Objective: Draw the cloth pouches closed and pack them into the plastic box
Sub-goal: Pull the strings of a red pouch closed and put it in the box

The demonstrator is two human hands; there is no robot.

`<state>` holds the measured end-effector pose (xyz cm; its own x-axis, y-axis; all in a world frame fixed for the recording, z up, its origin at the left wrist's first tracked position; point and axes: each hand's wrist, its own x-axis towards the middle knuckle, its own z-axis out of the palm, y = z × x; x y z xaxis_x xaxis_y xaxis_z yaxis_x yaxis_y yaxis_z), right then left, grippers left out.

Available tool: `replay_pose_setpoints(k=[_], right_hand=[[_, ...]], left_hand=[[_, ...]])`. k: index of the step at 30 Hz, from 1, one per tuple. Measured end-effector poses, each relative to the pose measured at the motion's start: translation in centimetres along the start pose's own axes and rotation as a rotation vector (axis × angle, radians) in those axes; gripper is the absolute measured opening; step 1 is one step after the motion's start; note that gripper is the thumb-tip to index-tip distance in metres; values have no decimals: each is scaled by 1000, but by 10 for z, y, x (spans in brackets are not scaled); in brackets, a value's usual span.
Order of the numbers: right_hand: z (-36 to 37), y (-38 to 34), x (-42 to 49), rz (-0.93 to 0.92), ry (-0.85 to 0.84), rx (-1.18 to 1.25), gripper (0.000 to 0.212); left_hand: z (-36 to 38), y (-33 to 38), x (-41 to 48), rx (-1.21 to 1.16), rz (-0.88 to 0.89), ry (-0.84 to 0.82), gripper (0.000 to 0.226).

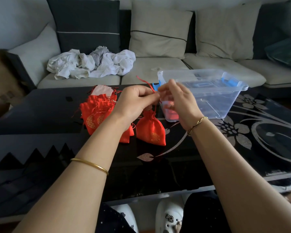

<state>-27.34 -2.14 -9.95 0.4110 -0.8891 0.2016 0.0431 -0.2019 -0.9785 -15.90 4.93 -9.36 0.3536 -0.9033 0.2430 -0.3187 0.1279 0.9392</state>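
While the clear plastic box [207, 96] sits open on the black glass desk [45, 111], right of centre, I can see a few red items [170, 111] through its near-left wall, low in the corner; they look like pouches, count unclear. Blue latches [229, 80] show at its ends, and something blue shows through the clear plastic further back.

Both my arms reach forward over the desk, hands raised above it and close together, just left of the box. My left hand [134, 101] is curled, thumb and fingers pinched shut on the red drawstring [147, 83], which loops up past my knuckles. My right hand [178, 100] faces it, fingertips pinched on the same cord right beside the left; slightly blurred, so exact grip is hard to read. Gold bangle [91, 165] on left forearm, thin twisted bracelet [196, 123] on right wrist.

The red pouch [150, 130] I'm working on hangs from the cord directly below my hands, neck gathered tight, bottom at desk level; can't tell if it rests on the glass. Gold pattern on its lower front.

A pile of red pouches [94, 115] lies on the desk to the left, partly behind my left forearm, mouths away from me, one showing pale lining at the far end.

Behind the desk, a grey sofa [158, 68] with crumpled white cloth [91, 64] on the seat.
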Motion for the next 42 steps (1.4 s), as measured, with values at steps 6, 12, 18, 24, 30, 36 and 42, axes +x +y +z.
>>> replay_pose_setpoints(k=[6,12,18,24,30,36,42], right_hand=[[-2,12,-3,60,-173,-7,26],[-12,7,-3,63,-282,32,40],[-12,17,2,86,-165,-192,27],[2,26,3,115,-207,126,23],[0,27,0,255,-384,327,21],[-9,28,1,283,-451,340,24],[-5,28,2,211,-197,277,28]], left_hand=[[-2,-2,1,-90,0,-17,10],[-3,-6,2,-210,-71,30,12],[-2,-4,0,46,88,-26,17],[4,-8,-3,559,466,19,28],[8,-16,3,758,719,224,32],[4,-25,6,581,641,265,47],[2,-29,5,292,397,240,15]])
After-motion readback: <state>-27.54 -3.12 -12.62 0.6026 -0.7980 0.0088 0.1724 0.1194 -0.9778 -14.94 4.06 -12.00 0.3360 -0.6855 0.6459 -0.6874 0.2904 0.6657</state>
